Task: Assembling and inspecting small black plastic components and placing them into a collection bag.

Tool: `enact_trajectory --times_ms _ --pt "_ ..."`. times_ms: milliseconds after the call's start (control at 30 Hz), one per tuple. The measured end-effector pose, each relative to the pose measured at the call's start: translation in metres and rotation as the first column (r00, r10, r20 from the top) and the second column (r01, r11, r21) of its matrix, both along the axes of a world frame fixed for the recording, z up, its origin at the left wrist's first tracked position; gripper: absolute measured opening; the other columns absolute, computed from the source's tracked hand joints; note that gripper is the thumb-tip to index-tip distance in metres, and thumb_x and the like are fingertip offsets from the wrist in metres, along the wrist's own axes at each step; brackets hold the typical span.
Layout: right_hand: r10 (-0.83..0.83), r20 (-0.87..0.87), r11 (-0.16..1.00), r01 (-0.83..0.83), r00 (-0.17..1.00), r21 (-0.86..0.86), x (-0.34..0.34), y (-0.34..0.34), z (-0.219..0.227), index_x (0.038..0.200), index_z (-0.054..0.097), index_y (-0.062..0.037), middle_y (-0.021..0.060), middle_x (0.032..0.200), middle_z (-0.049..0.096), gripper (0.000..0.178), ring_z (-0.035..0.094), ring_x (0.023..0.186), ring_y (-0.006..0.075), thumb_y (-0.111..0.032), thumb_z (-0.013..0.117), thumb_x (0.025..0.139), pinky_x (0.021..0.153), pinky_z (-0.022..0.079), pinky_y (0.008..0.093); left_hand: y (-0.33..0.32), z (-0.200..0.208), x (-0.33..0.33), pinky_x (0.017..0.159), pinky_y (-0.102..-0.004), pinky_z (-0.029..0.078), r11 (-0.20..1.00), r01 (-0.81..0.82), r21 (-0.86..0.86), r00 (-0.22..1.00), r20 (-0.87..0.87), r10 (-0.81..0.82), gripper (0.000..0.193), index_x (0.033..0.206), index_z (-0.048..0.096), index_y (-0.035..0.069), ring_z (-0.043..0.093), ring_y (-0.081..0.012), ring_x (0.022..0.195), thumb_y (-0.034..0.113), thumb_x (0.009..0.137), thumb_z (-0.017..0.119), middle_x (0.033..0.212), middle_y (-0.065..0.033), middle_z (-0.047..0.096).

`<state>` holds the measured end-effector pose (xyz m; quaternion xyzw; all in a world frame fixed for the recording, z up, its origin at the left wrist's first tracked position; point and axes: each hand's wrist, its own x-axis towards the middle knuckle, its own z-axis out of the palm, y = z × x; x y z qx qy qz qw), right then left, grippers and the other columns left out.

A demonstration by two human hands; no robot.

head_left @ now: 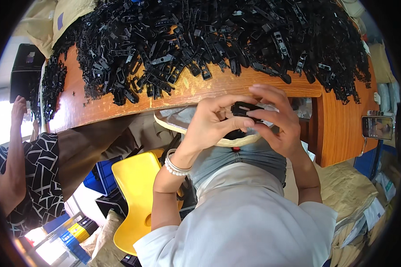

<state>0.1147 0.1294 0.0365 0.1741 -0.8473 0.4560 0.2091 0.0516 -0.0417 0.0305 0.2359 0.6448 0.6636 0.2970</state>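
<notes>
Both hands, left [209,122] and right [276,118], pinch one black plastic clip [245,108]; countless more heap [218,40] the table [200,91]

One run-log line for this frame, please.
left hand + right hand: both pinch black plastic clip | over lap bag | clip pile on wooden table

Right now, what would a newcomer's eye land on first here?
A huge heap of black plastic clips covers the far side of the wooden table. At its near edge, the left hand and right hand together pinch one black clip. A yellow chair sits lower left.
</notes>
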Motion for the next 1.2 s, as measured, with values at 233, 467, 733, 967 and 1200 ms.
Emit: enact_trajectory --times_ms 233,467,733,967,1200 --pt "-0.096 0.132 0.866 0.148 0.987 -0.478 0.016 0.007 -0.022 0.087 0.059 0.0064 0.0145 0.094 0.059 0.013 0.054 0.086 0.0208 0.000 0.057 0.076 0.076 0.042 0.0285 -0.005 -0.031 -0.034 0.052 -0.0300 0.044 0.796 -0.557 -0.238 0.635 -0.739 0.223 0.006 0.078 0.061 0.002 0.056 -0.0248 0.059 0.008 0.076 0.059 0.068 -0.0095 0.055" --pt "-0.157 0.291 0.673 0.318 0.944 -0.668 -0.003 -0.014 -0.027 0.085 0.058 0.0086 0.0081 0.089 0.056 0.009 0.052 0.081 0.0101 0.003 0.058 0.077 0.069 0.042 0.0214 -0.016 -0.048 -0.032 0.053 -0.0337 0.043 0.640 -0.732 -0.234 0.420 -0.894 0.154 0.010 0.075 0.059 0.003 0.053 -0.0258 0.061 0.012 0.074 0.063 0.079 -0.0109 0.052" --pt "-0.027 0.421 0.827 0.257 0.906 -0.500 -0.009 -0.019 -0.042 0.087 0.059 0.0072 0.0088 0.084 0.059 0.012 0.059 0.072 0.0131 -0.001 0.060 0.078 0.061 0.045 0.0204 -0.021 -0.008 -0.006 0.045 -0.0215 0.043 0.892 -0.452 -0.004 0.872 0.208 0.442 0.011 0.080 0.055 -0.004 0.054 -0.0106 0.052 0.006 0.084 0.052 0.069 -0.0084 0.058" --pt "-0.151 0.419 0.881 0.314 0.895 -0.353 -0.007 -0.026 -0.026 0.078 0.060 0.0049 0.0056 0.070 0.059 0.008 0.059 0.064 0.0099 -0.002 0.063 0.076 0.054 0.041 0.0184 -0.026 -0.019 -0.004 0.047 -0.0196 0.041 0.978 -0.204 0.045 0.918 0.355 0.175 0.025 0.085 0.056 -0.006 0.050 -0.0084 0.047 0.018 0.089 0.048 0.066 -0.0052 0.057" --pt "-0.035 0.399 0.854 0.235 0.916 -0.465 0.001 -0.022 -0.039 0.088 0.058 0.0058 0.0054 0.081 0.057 0.018 0.056 0.071 0.0097 -0.003 0.065 0.074 0.061 0.042 0.0186 -0.002 -0.015 0.006 0.056 -0.0193 0.040 0.966 -0.260 0.018 0.921 0.306 0.242 0.015 0.082 0.059 -0.003 0.048 -0.0065 0.059 0.011 0.078 0.065 0.065 -0.0004 0.053"
